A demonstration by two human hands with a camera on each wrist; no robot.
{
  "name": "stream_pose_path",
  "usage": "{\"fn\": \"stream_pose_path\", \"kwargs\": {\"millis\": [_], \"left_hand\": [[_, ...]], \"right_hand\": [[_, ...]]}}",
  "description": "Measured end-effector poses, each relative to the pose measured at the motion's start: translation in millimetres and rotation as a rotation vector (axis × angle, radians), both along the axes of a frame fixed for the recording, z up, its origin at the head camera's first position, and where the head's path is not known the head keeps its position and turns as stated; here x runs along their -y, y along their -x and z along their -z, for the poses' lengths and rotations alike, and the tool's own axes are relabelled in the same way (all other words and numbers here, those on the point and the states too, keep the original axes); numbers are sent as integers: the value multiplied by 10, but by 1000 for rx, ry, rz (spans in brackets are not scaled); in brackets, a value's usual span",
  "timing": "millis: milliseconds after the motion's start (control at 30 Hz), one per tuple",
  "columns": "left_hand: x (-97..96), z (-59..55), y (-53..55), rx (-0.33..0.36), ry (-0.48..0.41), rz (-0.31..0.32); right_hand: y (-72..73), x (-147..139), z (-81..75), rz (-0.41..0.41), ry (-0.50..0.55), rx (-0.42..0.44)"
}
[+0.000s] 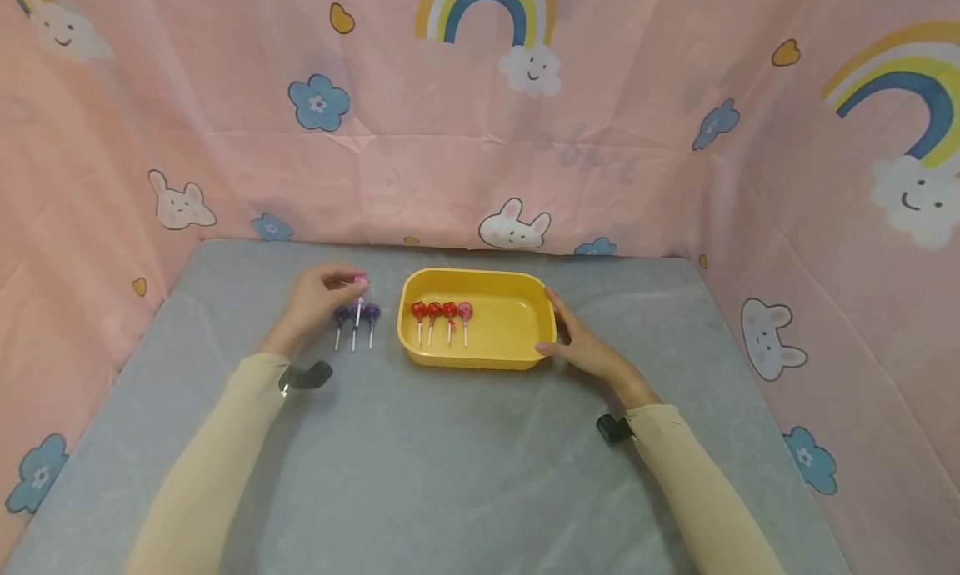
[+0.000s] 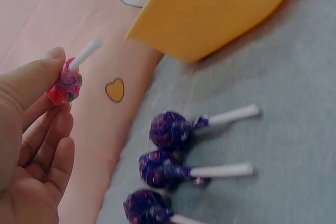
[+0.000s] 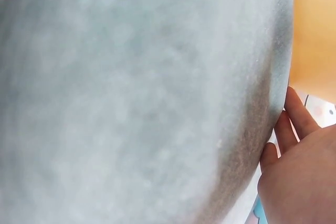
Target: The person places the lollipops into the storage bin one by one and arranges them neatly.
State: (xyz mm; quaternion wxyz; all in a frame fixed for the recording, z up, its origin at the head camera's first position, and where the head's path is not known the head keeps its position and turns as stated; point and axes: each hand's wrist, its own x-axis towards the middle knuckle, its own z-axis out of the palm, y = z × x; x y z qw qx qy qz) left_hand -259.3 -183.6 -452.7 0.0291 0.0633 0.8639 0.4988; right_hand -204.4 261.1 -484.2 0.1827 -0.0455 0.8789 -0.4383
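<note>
My left hand (image 1: 318,296) pinches a pink-wrapped lollipop (image 2: 65,83) by its head, held above the table with the white stick pointing away from the palm in the left wrist view. Just below lie three purple-wrapped lollipops (image 2: 169,129) in a row, sticks toward me. To their right stands a yellow plastic basin (image 1: 513,308). Inside, along its left part, three red lollipops (image 1: 434,309) and one pink lollipop (image 1: 466,310) lie side by side. At the basin's right end, my right hand (image 1: 588,346) grips the rim, thumb at the front corner and fingers along the outer wall.
A grey cloth covers the table (image 1: 480,458). Pink fabric (image 1: 630,83) printed with rainbows, rabbits and flowers hangs behind and on both sides. Dark wrist devices (image 1: 307,376) sit at both cuffs.
</note>
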Motion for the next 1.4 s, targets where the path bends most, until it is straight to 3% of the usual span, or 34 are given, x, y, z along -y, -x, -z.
{"fn": "stream_pose_path", "kwargs": {"millis": [433,867,1200,1400], "left_hand": [[-336,-95,104,5,-14,45],[-600,-128,157,-50,-28,109],[-739,-151,194,-50,-31,146],[-802,-162,228,-65,-54,175]], "right_hand": [[1,-15,31,4,-9,5],[23,-33,57,-12,-15,-11],[-21,41,-122,-25,11,27],[23,-10,20,-24,11,-8]]}}
